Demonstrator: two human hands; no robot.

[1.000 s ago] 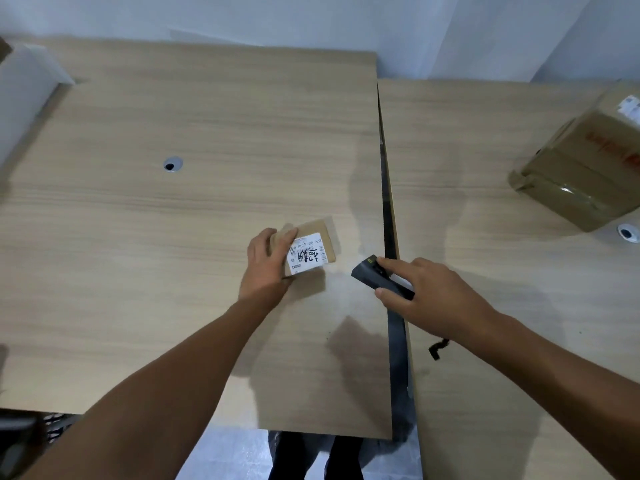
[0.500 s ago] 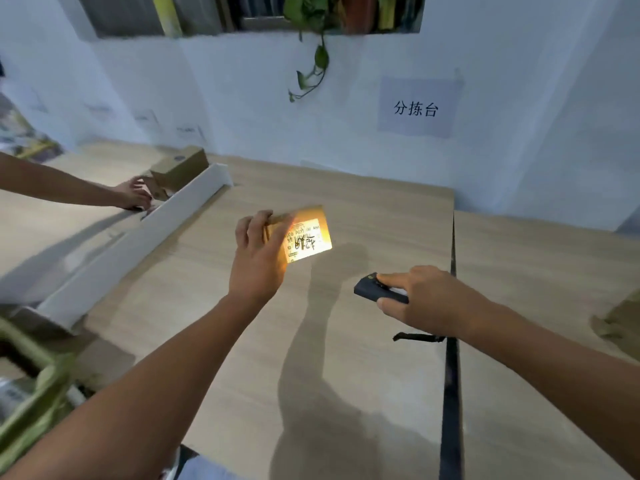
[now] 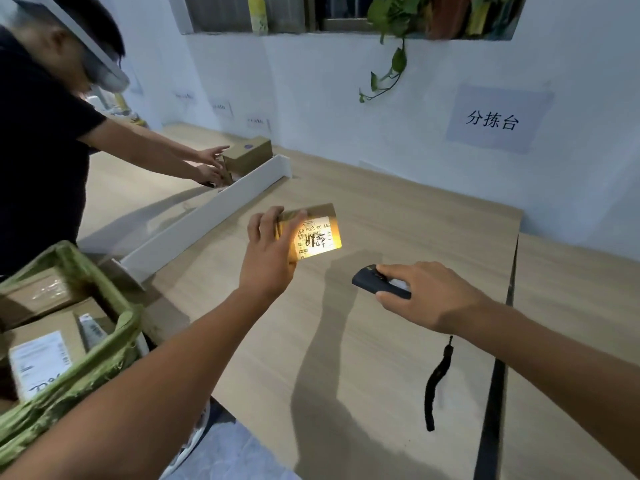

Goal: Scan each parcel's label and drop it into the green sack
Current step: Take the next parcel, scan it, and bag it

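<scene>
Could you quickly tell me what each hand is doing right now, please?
Left hand: fingers grip the small parcel, held up off the table with its label lit.
Right hand: fingers grip the black scanner, aimed at the label.

You are looking at a brown parcel (image 3: 313, 213) whose white, black-inked label (image 3: 317, 239) is glowing yellow-orange; your scanner (image 3: 375, 286) is showing black, and so is its wrist strap (image 3: 437, 382). The sack (image 3: 104, 362) is showing green around brown boxes (image 3: 38, 297) with white labels; the table (image 3: 346, 341) is showing pale wood grain; the wall sign (image 3: 495, 117) is reading black on pale lilac.
</scene>
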